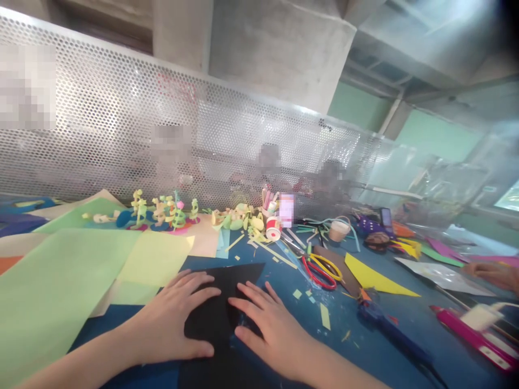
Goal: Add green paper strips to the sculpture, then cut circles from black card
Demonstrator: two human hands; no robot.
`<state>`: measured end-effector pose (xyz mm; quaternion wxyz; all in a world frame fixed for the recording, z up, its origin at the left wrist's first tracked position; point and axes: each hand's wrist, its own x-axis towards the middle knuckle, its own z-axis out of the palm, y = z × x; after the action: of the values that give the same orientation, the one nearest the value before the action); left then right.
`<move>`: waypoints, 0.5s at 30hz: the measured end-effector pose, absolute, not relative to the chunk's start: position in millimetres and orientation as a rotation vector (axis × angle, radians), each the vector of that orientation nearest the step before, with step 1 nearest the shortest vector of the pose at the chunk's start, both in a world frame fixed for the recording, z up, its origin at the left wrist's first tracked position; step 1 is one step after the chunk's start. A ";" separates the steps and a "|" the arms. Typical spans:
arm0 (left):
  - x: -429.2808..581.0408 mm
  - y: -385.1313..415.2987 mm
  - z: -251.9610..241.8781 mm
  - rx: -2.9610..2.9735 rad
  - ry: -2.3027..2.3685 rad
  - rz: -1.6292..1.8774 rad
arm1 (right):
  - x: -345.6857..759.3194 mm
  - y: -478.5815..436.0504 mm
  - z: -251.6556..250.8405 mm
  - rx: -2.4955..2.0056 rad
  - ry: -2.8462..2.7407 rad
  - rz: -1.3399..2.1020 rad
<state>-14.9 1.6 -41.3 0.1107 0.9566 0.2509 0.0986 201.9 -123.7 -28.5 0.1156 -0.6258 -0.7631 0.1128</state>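
Observation:
A sheet of black paper (227,275) lies on the blue table in front of me, its far right corner pointed. My left hand (174,319) rests on the left side of the sheet with fingers spread. On its right side lies my right hand (270,329), palm down and fingers apart. Neither hand grips anything. Beyond my right hand are scissors with red handles (320,276) and a second pair with yellow handles (330,265). Small pale paper scraps (325,316) are scattered beside that hand.
Large light green sheets (73,286) cover the left. Small paper figures (160,212) and a red-and-white container (273,229) stand behind. At right lie yellow paper (375,278), a blue glue gun (395,335) and a magenta power strip (474,337). Another person's hand (492,274) shows at far right.

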 end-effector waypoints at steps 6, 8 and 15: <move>-17.8 -2.5 -36.0 2.789 0.712 0.303 | 201.5 -124.2 -31.7 -1.803 -2.266 0.303; -17.8 -2.5 -35.2 2.783 0.694 0.310 | 200.4 -122.8 -33.3 -1.795 -2.272 0.278; -24.5 -9.9 -31.0 2.735 0.664 0.361 | 209.4 -108.4 -62.0 -1.745 -2.355 0.031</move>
<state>-24.5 -9.9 -31.0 0.1517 0.9527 0.2314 0.1257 209.4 -108.4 -62.0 0.1052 -0.5920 -0.7990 0.0107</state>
